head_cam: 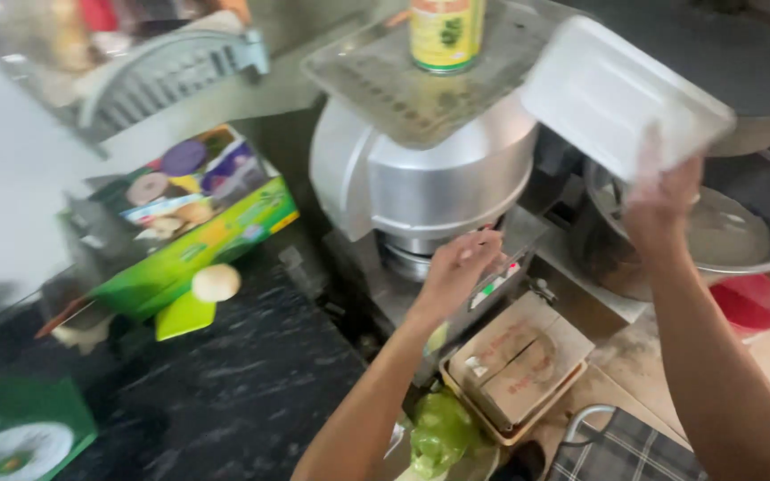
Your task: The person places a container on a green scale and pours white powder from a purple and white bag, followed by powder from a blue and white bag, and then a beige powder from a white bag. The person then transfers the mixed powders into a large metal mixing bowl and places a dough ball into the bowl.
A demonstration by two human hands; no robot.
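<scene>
Gripping: right hand [663, 198] raised, fingers closed on the lower edge of a white rectangular container [624, 93], held tilted, high on the right.
Reaching: left hand [456, 267] stretched forward, fingers curled loosely against the front of a metal machine [443, 169]; hard to tell whether gripping anything or only touching.
Container position: above and in front of a large steel bowl [741, 236], overlapping the right edge of the machine's top.
Machine: rounded silver drum on a boxy base, flat perforated tray [385, 85] on top.
On the tray: yellow-green tin [446, 34], upright, top cut off by the frame.
Below left hand: small cardboard box [519, 361] sitting in a shallow tray, just in front of the machine base.
Near the forearm: green plastic bag [438, 432], crumpled, at the bottom edge.
Bottom right: checked cloth [634, 450], partly visible.
Beside the bowl: red object [750, 303], half hidden under its rim.
Tabletop [242, 383]: dark, speckled stone, left of the arms.
Far left: green printed carton [193, 218], lying tilted, well apart from both hands; pale round item [216, 282] touching its lower edge.
</scene>
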